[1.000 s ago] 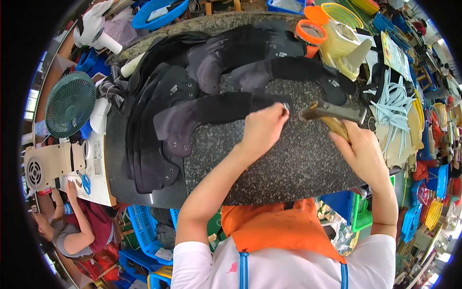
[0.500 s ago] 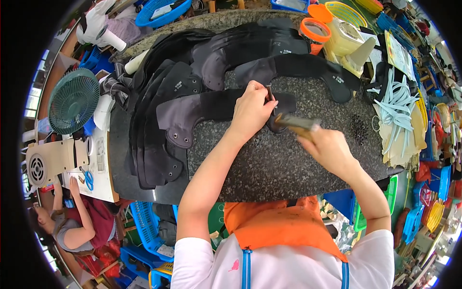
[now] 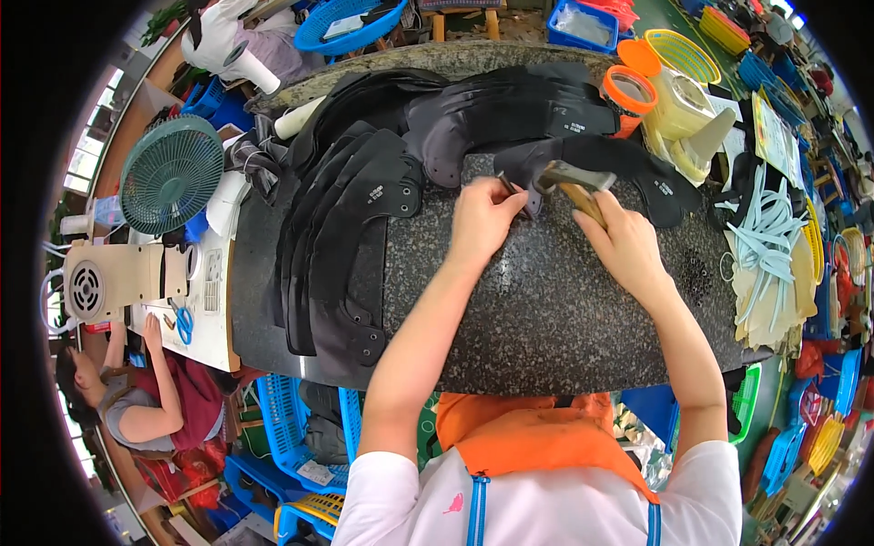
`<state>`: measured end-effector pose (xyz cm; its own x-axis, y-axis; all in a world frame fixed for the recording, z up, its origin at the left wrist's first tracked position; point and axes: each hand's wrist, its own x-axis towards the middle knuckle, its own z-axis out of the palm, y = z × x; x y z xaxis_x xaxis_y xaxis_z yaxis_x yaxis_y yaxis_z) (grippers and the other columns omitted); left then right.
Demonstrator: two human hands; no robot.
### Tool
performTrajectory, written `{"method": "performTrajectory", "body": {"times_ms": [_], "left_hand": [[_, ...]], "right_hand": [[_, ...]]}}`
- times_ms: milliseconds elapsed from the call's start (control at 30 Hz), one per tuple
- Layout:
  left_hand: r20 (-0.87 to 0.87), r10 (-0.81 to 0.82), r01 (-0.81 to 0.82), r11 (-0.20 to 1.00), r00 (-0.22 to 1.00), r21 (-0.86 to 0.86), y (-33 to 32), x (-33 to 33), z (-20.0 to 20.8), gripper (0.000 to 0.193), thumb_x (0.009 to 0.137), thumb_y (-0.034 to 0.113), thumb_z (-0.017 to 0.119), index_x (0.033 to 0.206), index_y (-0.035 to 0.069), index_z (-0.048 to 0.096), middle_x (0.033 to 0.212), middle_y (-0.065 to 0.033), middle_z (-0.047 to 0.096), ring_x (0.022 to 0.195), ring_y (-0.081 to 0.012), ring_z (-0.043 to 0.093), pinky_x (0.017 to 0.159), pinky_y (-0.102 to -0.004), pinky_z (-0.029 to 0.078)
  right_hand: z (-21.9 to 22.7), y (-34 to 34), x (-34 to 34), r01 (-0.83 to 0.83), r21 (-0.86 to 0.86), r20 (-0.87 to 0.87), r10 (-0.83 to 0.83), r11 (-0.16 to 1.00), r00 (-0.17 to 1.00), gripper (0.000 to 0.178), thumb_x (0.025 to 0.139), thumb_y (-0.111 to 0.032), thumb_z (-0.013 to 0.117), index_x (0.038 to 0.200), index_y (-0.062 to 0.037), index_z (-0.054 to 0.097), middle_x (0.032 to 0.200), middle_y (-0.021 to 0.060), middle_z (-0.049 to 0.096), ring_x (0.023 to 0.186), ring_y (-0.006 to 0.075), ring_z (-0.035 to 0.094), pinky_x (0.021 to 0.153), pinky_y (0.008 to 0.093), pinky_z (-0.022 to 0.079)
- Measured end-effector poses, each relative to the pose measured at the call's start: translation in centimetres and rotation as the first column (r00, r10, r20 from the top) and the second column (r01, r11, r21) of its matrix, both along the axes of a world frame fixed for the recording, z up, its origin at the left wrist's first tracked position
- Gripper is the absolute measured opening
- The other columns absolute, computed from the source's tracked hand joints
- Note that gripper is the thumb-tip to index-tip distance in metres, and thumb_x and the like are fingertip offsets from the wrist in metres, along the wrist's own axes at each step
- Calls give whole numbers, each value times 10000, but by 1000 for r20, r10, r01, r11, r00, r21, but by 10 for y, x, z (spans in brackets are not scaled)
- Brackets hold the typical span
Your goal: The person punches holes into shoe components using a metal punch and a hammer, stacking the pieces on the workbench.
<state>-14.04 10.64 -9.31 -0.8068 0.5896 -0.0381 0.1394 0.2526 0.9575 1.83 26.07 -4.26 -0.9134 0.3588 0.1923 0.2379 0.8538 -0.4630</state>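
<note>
My left hand is closed around a short dark metal rod, perhaps a punch; its lower end is hidden by my fingers. Beside it my right hand grips a hammer by its wooden handle. The metal head hovers over a black curved fabric piece, whose grey end reaches near my left fingertips. Whether the rod touches that piece I cannot tell. Overlapping black pieces with metal eyelets lie to the left, and another black stack lies behind.
Small dark eyelets are scattered on the stone tabletop. An orange-rimmed jar, a yellowish container and pale blue strips stand or lie at right. A green fan and a seated person are at left.
The piece that lay under my left hand is gone from the front; one now tops the left stack. Both hands have shifted to the far piece, hammer included. The whole view has also shifted.
</note>
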Motion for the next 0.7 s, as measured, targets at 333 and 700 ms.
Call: {"method": "performTrajectory", "body": {"times_ms": [333,700], "left_hand": [[-592,276,-266,958,757,107,-55,23,36,107,872,14,678,975,9,708,1105,-110,659,1016,-228,643,877,-321,500],[5,80,-80,994,997,79,-54,12,4,202,980,17,545,1173,-10,601,1001,-75,708,906,-111,671,798,-260,556]], "right_hand": [[4,-18,0,-137,-275,177,190,952,966,280,921,-285,628,1015,-32,552,748,211,648,741,416,651,689,504,507],[16,-19,7,-147,-235,215,198,961,956,418,949,-280,595,1333,-126,537,821,216,665,771,396,669,702,484,516]]}}
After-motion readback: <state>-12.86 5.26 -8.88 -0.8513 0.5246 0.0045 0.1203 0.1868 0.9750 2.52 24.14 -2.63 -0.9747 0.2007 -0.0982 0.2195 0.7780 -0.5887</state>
